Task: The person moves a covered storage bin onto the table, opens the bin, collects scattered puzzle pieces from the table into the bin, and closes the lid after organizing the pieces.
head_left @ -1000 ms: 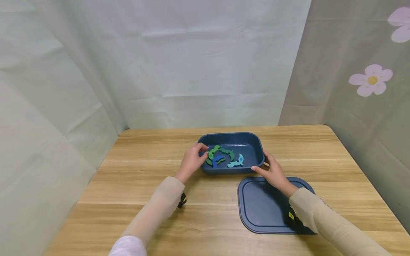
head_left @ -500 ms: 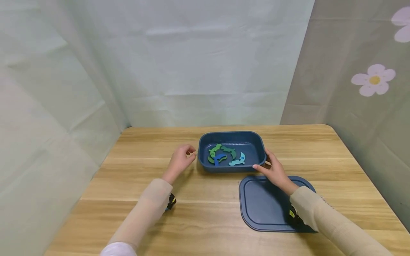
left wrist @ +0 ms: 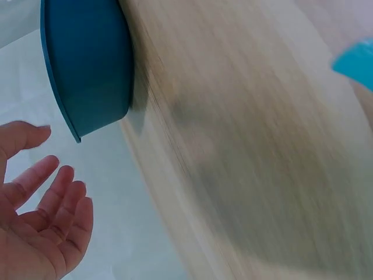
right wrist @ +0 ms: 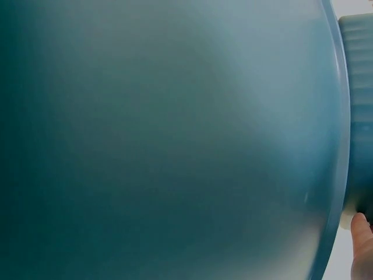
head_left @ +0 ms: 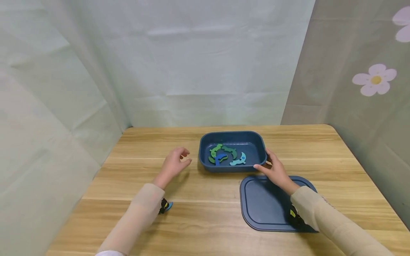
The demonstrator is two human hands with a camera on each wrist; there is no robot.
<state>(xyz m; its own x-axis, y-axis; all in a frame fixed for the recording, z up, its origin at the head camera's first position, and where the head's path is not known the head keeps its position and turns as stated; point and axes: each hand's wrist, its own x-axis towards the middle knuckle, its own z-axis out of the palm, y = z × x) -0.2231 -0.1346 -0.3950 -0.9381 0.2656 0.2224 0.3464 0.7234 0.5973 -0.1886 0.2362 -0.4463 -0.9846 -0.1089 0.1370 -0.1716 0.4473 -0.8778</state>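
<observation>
Wooden table (head_left: 224, 213) runs wide across the view, pale green cloth (head_left: 192, 64) hanging behind it. Off to the right, a grey curtain (head_left: 346, 117) shows a pink flower (head_left: 374, 79).

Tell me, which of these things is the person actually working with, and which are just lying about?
In use:
- blue box, gripped at its near right corner by the right hand
- curved foam pieces inside the box
- left hand, empty, left of the box

Lying about:
- blue lid, flat on the wooden table under the right forearm
- flowered curtain at the right
</observation>
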